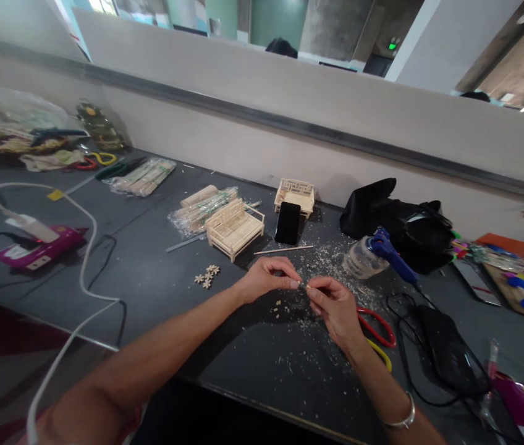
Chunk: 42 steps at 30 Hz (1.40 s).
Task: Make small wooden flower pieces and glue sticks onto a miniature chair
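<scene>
My left hand (269, 277) and my right hand (332, 304) meet over the dark table (160, 290), fingertips pinched together on a tiny wooden piece (303, 286) that is too small to make out. Small wood chips (282, 307) and sawdust lie on the table just under the hands. A thin wooden stick (283, 250) lies just beyond my left hand. Small wooden flower shapes (207, 276) sit to the left of my left hand. A miniature wooden bench (235, 227) stands further back.
A black phone (287, 222) leans on a second small wooden model (295, 195). A blue glue gun (390, 251) rests on a clear cup (360, 258). Red-and-yellow pliers (377, 330), black cables, a black bag (396, 219), stick packets (199, 210) and a magenta power strip (39, 247) surround the spot.
</scene>
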### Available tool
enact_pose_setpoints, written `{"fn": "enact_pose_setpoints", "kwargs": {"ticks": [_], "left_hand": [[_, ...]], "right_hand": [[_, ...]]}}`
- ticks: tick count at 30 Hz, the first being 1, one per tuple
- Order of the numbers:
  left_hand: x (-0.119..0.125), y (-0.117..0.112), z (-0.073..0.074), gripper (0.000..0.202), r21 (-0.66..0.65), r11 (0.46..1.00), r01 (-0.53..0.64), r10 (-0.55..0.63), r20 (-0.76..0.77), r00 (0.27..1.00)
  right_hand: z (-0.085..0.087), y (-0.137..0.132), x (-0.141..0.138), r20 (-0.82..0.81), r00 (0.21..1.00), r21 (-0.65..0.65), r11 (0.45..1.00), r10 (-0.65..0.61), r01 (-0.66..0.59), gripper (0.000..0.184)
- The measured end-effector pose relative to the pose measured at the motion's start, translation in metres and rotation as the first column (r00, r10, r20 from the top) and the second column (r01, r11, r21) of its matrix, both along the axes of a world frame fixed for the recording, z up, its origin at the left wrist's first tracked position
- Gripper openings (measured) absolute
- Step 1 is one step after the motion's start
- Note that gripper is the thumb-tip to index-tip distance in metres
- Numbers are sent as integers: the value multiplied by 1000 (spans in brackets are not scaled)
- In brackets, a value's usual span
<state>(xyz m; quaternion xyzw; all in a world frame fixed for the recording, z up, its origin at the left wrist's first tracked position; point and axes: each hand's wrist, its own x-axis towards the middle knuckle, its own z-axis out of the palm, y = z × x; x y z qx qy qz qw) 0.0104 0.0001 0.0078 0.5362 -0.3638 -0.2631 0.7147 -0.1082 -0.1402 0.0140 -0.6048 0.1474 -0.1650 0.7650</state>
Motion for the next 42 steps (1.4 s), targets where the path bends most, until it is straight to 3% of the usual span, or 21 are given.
{"fn": "enact_pose_setpoints", "kwargs": {"ticks": [10, 17, 34, 42], "left_hand": [[2, 0, -3, 28, 32, 999, 29, -32, 114, 993], [4, 1, -2, 24, 60, 997, 41, -49, 145, 988], [5, 1, -1, 37, 72, 996, 54, -66, 187, 980], [4, 1, -1, 33, 75, 995, 64, -77, 189, 979]], "right_hand": [[0, -2, -2, -26, 1000, -235, 972, 11, -16, 28], [0, -6, -3, -2, 1000, -382, 924, 12, -12, 20], [5, -4, -4, 13, 1000, -477, 879, 17, -9, 20], [4, -4, -4, 6, 1000, -473, 881, 20, -15, 19]]}}
